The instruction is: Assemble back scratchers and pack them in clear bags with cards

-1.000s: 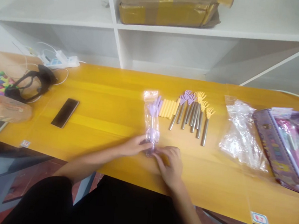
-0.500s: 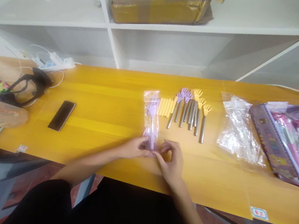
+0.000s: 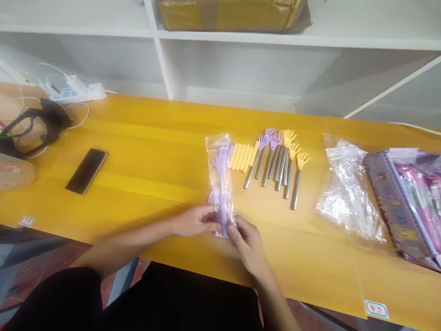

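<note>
A clear plastic bag (image 3: 221, 186) with a purple claw-headed scratcher inside lies at the middle of the table, its lower end between my hands. My left hand (image 3: 198, 220) grips the bag's lower left side. The bag's lower right edge is pinched by my right hand (image 3: 247, 239). A small pink piece (image 3: 213, 196) shows by the bag's left side. Just beyond, yellow tubes (image 3: 241, 157) lie in a row. To their right are several metal-handled scratchers (image 3: 281, 163) with purple or yellow claw heads.
Clear plastic bags (image 3: 344, 193) and a purple box (image 3: 407, 209) of pink packages lie right. At left are a phone (image 3: 86, 171), a black strap-like object (image 3: 33, 126), a power strip (image 3: 77, 93) and a plastic container (image 3: 1, 170). Shelves (image 3: 233, 36) stand behind.
My right hand has closed onto the bag's lower right edge. The bag now tilts more, its top leaning left. The whole view has shifted slightly.
</note>
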Demonstrator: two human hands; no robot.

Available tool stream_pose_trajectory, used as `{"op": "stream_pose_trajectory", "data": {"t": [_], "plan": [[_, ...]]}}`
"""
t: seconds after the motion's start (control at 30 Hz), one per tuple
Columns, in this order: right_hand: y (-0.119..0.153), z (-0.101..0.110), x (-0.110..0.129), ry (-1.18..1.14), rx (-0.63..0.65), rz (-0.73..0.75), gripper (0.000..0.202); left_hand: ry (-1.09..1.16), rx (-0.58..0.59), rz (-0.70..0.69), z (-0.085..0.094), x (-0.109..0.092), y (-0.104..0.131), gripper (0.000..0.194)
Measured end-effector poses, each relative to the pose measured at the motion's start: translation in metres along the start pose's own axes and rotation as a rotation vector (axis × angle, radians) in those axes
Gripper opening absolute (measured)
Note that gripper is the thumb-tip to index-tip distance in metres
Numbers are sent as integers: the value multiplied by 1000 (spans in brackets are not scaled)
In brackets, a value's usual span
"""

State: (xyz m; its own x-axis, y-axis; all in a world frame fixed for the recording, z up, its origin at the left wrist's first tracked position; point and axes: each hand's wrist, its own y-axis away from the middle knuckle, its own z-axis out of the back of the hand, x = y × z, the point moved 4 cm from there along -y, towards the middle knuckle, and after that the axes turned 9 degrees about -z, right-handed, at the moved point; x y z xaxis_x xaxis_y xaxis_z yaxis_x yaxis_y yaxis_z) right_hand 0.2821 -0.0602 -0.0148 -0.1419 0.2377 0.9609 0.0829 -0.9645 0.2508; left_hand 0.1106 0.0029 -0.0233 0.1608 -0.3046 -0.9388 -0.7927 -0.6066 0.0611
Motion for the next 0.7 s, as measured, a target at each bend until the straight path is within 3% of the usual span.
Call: {"op": "stream_pose_trajectory", "data": {"t": [0.27, 0.4, 0.57, 0.7], "plan": [[-1, -1, -2, 114, -36, 43, 50, 26, 25, -49, -1, -2, 1, 40], [-1, -1, -2, 124, -31, 42, 53, -18, 37, -7, -3, -3, 0, 42], [0, -4, -1, 27, 81, -10, 47, -49, -27, 46, 0, 0, 0, 48], [0, -6, 0, -40, 151, -42, 48, -15, -4, 43, -1, -1, 0, 52]]}}
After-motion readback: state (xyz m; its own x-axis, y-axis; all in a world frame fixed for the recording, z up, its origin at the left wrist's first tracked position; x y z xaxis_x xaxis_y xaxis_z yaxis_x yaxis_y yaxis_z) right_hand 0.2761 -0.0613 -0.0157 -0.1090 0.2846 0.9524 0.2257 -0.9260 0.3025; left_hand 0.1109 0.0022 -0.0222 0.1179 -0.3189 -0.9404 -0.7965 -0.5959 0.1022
